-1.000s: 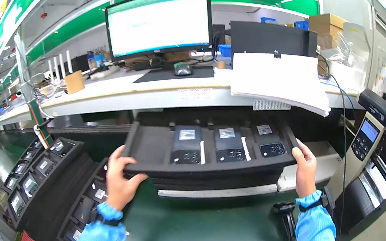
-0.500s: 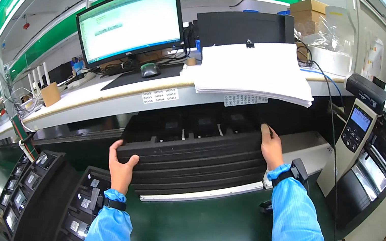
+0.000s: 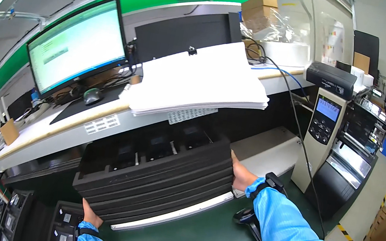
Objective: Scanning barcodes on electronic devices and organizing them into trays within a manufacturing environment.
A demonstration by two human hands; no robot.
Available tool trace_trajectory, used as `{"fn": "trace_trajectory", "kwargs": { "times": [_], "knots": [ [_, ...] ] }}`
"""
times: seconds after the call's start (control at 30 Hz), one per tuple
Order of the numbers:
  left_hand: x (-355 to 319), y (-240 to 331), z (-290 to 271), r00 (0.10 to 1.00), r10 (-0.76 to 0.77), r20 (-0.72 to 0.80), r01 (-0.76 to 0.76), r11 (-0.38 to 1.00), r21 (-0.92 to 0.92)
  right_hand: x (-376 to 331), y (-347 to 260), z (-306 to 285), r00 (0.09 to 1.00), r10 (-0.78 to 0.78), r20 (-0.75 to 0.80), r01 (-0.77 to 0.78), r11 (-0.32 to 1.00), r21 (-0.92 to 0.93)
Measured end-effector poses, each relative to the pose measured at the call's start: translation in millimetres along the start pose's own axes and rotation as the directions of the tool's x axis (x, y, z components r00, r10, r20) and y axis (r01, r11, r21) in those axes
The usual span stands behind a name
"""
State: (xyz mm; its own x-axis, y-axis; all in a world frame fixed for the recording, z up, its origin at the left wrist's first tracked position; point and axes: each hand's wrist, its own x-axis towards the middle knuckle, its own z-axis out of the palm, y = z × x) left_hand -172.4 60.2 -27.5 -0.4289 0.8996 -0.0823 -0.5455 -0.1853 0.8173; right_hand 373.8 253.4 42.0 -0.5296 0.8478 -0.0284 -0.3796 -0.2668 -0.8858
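Observation:
A stack of black foam trays [image 3: 162,179] sits beneath the raised shelf, on the white bar [image 3: 171,212] along its lower front edge. Compartments in the top tray hold dark items [image 3: 159,148], too shaded to make out. At the lower left front corner, my left hand [image 3: 91,215] holds the stack, most of its fingers hidden. Against the right end, my right hand [image 3: 241,174] grips the trays from the side, with its fingertips partly out of sight. Both my sleeves are blue, with a dark band at each wrist.
On the shelf stand a monitor [image 3: 79,46], a mouse [image 3: 93,96] and clipped white paper [image 3: 205,81]. A label printer [image 3: 325,118] rises at the right, its cable hanging down. A dark handheld scanner [image 3: 248,220] lies near my right forearm. More filled trays [image 3: 65,224] are at lower left.
My left hand has slid down from the stack's upper left corner to its lower one. My right hand has moved lower on the right end. The view has swung right.

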Motion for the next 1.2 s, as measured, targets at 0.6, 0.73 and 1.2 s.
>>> {"fn": "trace_trajectory", "kwargs": {
  "times": [0.6, 0.73, 1.2],
  "knots": [
    [-107.9, -33.9, 71.4, 0.958, 0.091, 0.272, -0.099, 0.995, 0.014, -60.2, -26.3, -42.5, 0.999, 0.016, 0.039, -0.017, 0.999, 0.034],
    [-107.8, -57.2, 91.6, 0.943, 0.036, 0.331, -0.044, 0.999, 0.016, -75.0, -13.6, -70.0, 0.905, -0.282, -0.32, 0.279, 0.959, -0.054],
    [-71.2, -170.6, 266.1, 0.874, -0.045, 0.484, 0.06, 0.998, -0.016, -153.1, 52.1, -90.8, 0.719, -0.453, -0.527, 0.176, 0.852, -0.492]
  ]
}}
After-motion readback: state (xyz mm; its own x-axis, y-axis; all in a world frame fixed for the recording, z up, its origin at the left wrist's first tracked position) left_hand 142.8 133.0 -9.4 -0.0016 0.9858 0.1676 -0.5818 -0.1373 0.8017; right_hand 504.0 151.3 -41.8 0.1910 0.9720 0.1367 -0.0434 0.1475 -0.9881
